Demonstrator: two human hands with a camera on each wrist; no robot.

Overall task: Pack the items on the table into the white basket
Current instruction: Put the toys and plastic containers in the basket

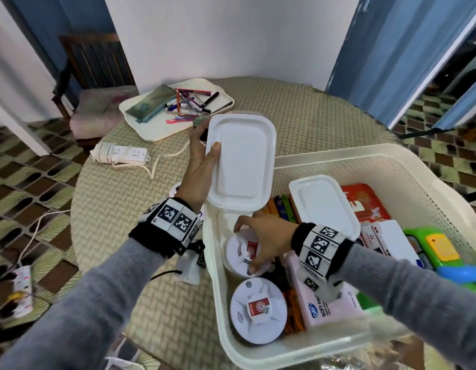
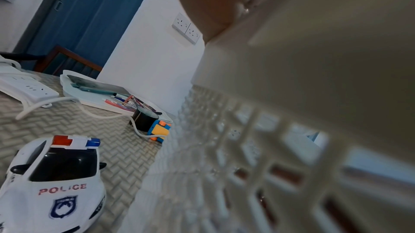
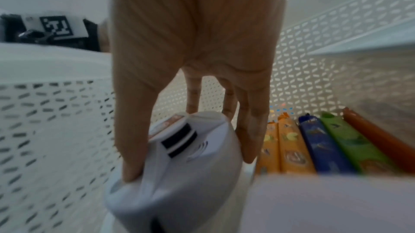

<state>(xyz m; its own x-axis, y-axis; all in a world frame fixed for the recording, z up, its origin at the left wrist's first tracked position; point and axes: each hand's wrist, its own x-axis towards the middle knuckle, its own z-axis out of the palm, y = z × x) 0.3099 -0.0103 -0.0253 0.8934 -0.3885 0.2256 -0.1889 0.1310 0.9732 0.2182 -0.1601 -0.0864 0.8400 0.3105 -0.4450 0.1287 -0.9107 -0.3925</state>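
The right hand (image 1: 261,237), gripping a smoke alarm (image 1: 245,253), should seat it flat in the basket (image 1: 335,157) while the left hand (image 1: 202,158) holds the box lid (image 1: 241,161) clear.

A lived-in room of a home, by every sign. Round table (image 1: 298,108) under a woven cloth at centre frame, wooden chair (image 1: 95,62) with a cushioned seat at upper left, blue curtains (image 1: 386,49) at upper right, blue door (image 2: 89,9) at upper left of the left wrist view. Patterned brown-and-green floor (image 1: 26,182) down the left edge. Wall sockets (image 2: 186,28) on a plain white wall. Household clutter on the table: power strip (image 1: 124,153), tray (image 1: 156,129) of pens at upper centre, toy police car (image 2: 56,183) at lower left.
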